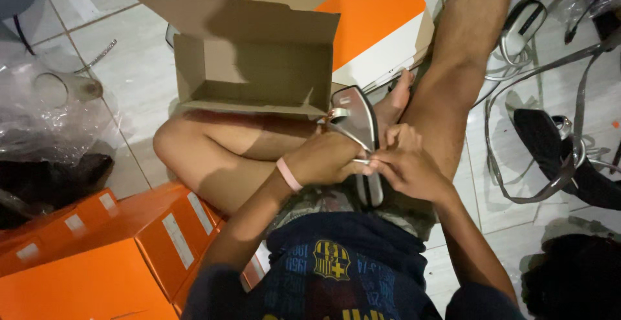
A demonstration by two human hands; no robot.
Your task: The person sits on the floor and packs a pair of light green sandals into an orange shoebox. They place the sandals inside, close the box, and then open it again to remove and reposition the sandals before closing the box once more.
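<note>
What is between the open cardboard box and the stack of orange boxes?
In the head view, the person's bent leg lies between the cardboard box and the orange boxes, above the left hand.

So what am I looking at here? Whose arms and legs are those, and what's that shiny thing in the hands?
The camera sits on a person's head and looks straight down, so you see that person's own arms, lap and crossed legs as they sit on a tiled floor. The left hand, with a pink band on its wrist, and the right hand meet over a dark, shiny sandal. The hands pinch a thin silvery strap on it. An open cardboard box rests on the legs. Orange boxes are stacked at the lower left, and more straps and dark sandals lie on the floor at the right.
</note>
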